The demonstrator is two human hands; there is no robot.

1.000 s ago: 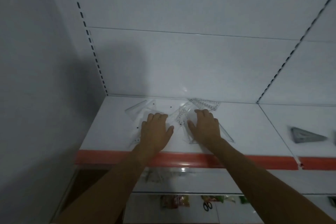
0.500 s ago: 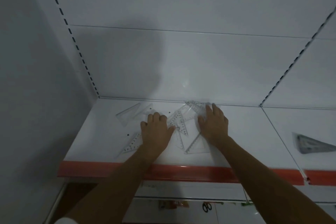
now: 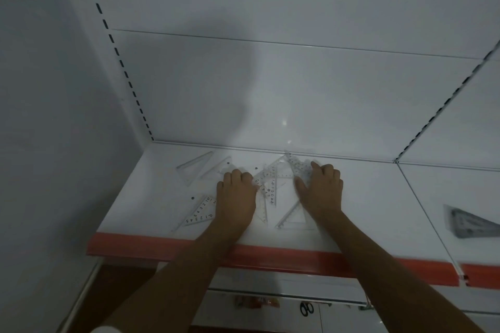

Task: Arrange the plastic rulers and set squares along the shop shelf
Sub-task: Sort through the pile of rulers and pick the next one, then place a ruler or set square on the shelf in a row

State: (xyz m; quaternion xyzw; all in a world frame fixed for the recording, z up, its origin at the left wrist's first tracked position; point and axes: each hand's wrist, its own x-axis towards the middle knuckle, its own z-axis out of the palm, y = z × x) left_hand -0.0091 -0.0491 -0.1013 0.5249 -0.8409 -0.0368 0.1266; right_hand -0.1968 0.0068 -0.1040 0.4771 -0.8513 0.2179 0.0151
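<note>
Several clear plastic set squares lie scattered on the white shelf (image 3: pixel 378 211). One set square (image 3: pixel 194 167) lies at the back left, and a numbered one (image 3: pixel 201 212) is near the front left. My left hand (image 3: pixel 236 194) rests palm down on the shelf, touching the overlapping set squares (image 3: pixel 270 184) between my hands. My right hand (image 3: pixel 320 189) has its fingers curled over a clear ruler (image 3: pixel 296 165) at the back of the shelf, thumb spread to the left. Another set square (image 3: pixel 293 217) lies beside my right wrist.
A red strip (image 3: pixel 297 257) runs along the shelf's front edge. A grey packaged set square (image 3: pixel 470 224) lies on the neighbouring shelf section to the right. A wall closes the left side. Scissors (image 3: pixel 306 308) and small packets hang below.
My right hand moved back and right, and its fingers curled over the ruler at the back. My left hand stayed on the set squares. The camera moved closer.
</note>
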